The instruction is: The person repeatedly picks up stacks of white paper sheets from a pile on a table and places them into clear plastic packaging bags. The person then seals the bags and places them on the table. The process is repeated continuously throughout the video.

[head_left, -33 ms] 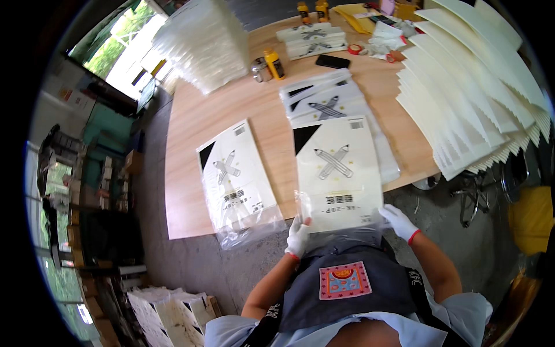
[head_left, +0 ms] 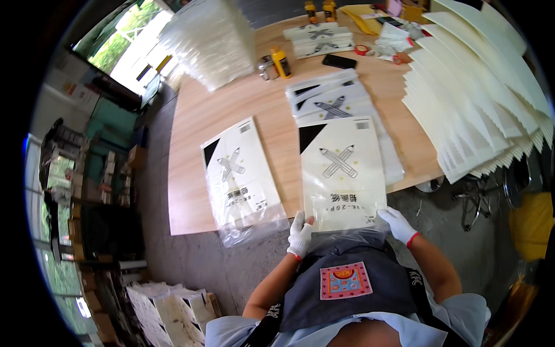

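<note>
- Left hand (head_left: 300, 236), white-gloved, fingers pinched on the near left corner of one bagged drawing pad (head_left: 343, 173); right hand (head_left: 396, 224) grips its near right corner.
- Pad lies at the near edge of the wooden table (head_left: 196, 127), bag mouth overhanging.
- One more bagged pad (head_left: 240, 176) lies just left.
- Two yellow bottles (head_left: 319, 10) stand at the far edge.

Bag mouth (head_left: 347, 234) behind apron

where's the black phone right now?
In the head view the black phone lies flat at the far middle of the wooden table, just beyond the stack of bagged drawing pads and right of the yellow bottle.
</note>
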The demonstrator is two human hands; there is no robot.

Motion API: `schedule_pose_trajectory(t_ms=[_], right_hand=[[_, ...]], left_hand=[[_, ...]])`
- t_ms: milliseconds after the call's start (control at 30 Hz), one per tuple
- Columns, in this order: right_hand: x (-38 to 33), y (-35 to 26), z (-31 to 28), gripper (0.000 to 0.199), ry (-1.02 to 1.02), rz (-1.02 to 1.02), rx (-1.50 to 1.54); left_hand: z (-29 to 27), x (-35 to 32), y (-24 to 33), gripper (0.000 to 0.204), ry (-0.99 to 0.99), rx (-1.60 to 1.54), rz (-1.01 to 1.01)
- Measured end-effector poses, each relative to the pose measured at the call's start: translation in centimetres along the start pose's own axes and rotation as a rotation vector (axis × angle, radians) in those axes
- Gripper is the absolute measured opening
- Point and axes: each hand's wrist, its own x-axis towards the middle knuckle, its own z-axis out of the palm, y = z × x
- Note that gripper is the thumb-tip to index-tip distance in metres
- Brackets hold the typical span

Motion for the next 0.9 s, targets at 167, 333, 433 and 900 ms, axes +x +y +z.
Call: schedule_pose_trajectory(t_ms=[167, 333, 433, 900], right_hand=[[4.4, 0.6, 6.7, 0.034, -0.197, 0.002, 0.043], [13.9, -3.2, 19.7, 0.044, -0.390, 0.043, -0.151], [17.2, -2.5, 26.3, 0.039, -0.355, 0.063, -0.220], [5.2, -0.7, 17.5, 0.036, -0.411, 0.299, -0.206]], left_hand=[[-5.8, -2.1, 12.4, 0.043, 0.224, 0.180, 0.225], [-16.3, 0.0, 16.9, 0.025, 0.397, 0.128, 0.091], [-22.2, 2.9, 15.5, 0.020, 0.400, 0.293, 0.102], [-12.4, 7.5, 16.3, 0.062, 0.376, 1.356, 0.616]])
